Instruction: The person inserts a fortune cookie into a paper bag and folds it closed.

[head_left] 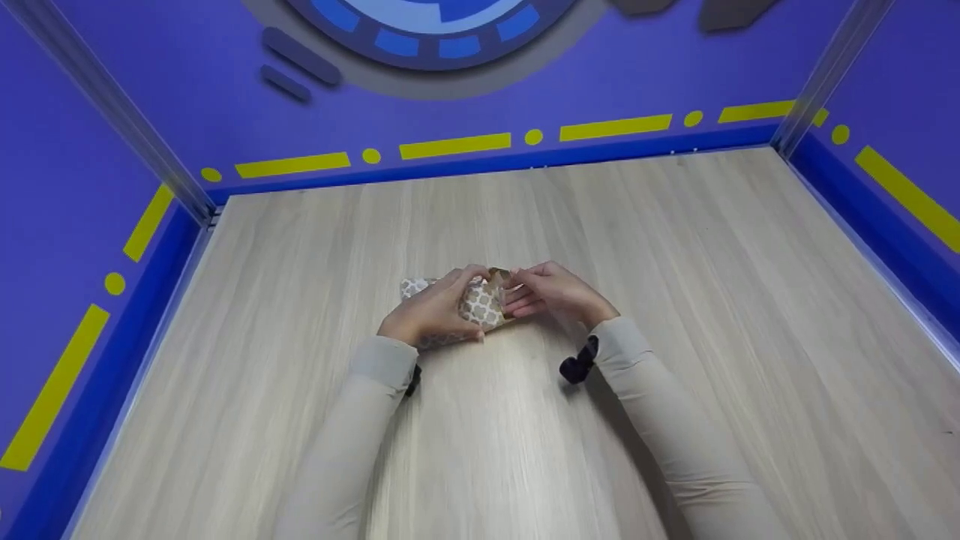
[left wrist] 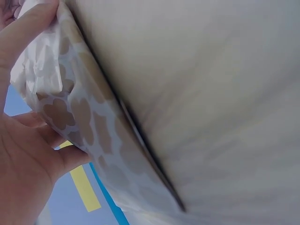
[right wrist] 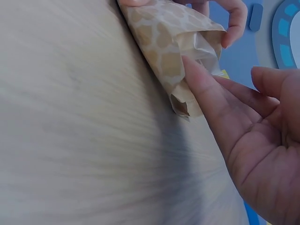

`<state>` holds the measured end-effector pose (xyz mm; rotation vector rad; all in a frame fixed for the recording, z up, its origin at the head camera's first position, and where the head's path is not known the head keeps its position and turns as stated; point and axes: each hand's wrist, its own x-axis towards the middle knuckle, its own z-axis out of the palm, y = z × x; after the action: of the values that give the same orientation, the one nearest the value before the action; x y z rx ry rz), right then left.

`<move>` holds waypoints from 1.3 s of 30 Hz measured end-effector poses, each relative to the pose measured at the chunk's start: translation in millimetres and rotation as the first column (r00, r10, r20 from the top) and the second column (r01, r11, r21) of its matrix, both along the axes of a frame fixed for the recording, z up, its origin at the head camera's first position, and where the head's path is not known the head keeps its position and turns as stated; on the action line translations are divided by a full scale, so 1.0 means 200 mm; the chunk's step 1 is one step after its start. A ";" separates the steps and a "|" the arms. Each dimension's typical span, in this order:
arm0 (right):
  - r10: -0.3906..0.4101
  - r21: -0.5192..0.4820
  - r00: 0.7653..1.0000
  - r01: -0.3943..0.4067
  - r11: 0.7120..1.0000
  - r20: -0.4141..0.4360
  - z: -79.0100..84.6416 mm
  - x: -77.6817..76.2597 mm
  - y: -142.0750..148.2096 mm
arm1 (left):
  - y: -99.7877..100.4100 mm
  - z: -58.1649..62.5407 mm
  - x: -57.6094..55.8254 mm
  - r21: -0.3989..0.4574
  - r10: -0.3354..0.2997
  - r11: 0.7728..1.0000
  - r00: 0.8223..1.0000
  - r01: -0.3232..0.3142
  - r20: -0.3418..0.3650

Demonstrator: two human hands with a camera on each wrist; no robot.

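A packet in white paper with a tan lattice pattern (head_left: pixel 481 304) lies low over the wooden table. My left hand (head_left: pixel 439 304) grips it from the left, thumb on the near side and fingers over the far side. The packet's right end stands open, with crinkled clear plastic (right wrist: pixel 199 49) showing inside the paper (right wrist: pixel 161 35). At that end is my right hand (head_left: pixel 559 292), its extended fingers touching the paper edge. In the right wrist view its thumb (right wrist: pixel 269 82) stands apart from the paper. What the packet contains is hidden.
The light wooden table (head_left: pixel 300 262) extends around both hands. Blue-purple panels with yellow dashes (head_left: pixel 454 146) border it at the back and both sides. A dark wrist camera (head_left: pixel 579 364) hangs under the right cuff.
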<state>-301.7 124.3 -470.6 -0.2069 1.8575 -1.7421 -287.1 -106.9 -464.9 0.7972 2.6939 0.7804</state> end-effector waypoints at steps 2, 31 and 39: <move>-0.009 -0.015 1.000 0.009 1.000 0.023 0.00 0.00 -0.01 | 0.00 0.00 0.00 -0.001 0.006 1.000 1.000 -0.006 0.001; -0.133 -0.025 0.975 0.139 0.990 0.177 0.00 0.02 -0.12 | 0.01 0.02 0.02 0.010 -0.013 1.000 1.000 0.013 0.011; -0.082 -0.115 0.980 0.104 0.988 0.182 -0.01 0.02 -0.15 | 0.01 0.03 0.04 0.001 0.001 1.000 1.000 -0.001 0.013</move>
<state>-297.6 93.4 -472.1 -0.0123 1.6572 -1.8771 -279.2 -104.4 -458.8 0.7884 2.6829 0.7840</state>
